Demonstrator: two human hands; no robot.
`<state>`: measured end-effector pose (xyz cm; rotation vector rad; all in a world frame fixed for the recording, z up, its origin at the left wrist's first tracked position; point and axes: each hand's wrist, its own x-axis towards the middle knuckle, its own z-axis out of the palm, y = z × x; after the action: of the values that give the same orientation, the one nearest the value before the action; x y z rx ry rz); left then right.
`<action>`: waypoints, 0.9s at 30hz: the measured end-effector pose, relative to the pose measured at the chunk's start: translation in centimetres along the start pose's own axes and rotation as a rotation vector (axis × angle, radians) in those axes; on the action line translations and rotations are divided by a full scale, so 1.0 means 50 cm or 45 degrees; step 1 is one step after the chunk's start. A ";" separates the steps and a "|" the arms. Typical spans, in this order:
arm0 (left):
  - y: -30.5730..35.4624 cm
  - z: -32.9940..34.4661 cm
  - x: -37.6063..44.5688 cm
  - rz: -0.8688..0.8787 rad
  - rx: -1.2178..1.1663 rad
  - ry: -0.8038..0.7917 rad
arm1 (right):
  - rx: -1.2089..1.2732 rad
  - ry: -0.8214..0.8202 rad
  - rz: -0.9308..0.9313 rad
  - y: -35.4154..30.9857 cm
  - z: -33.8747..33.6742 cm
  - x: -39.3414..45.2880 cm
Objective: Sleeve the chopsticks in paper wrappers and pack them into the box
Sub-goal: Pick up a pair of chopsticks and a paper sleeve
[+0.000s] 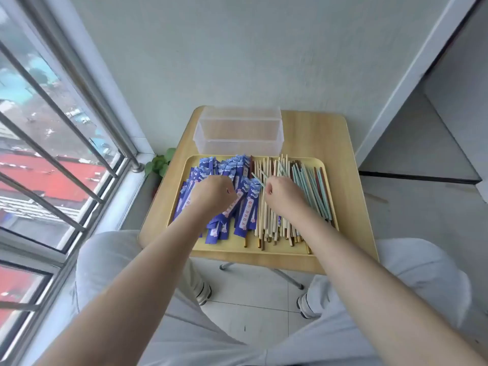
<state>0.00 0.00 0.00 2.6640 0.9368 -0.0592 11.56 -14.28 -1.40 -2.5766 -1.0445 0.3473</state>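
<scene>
On the flat yellow tray point(184, 220), the left hand point(214, 192) is pinching a blue paper wrapper point(232, 204) while the right hand point(284, 191) is gripping a thin pale-green chopstick point(257, 179).

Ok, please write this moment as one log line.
left hand: on blue wrappers | right hand: holds pale chopstick | clear box: empty

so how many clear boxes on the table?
1. The clear box stands at the table's far edge, beyond the yellow tray of wrappers and chopsticks. None seems hidden.
</scene>
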 end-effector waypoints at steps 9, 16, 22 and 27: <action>0.054 0.048 0.039 0.033 0.324 -0.050 | 0.015 0.063 0.041 0.011 0.021 0.028; 0.060 0.047 0.046 -0.067 0.161 -0.062 | 0.174 0.105 0.025 0.017 0.025 0.032; 0.023 0.003 0.035 -0.308 -1.228 -0.071 | 0.606 0.044 0.046 -0.010 0.001 0.028; -0.027 -0.008 0.022 -0.312 -2.239 -0.309 | 1.085 -0.267 0.034 -0.035 -0.022 0.005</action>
<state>-0.01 1.80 -0.15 0.8944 0.6401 0.2589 11.00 -13.19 0.25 -1.8059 -0.6995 0.8666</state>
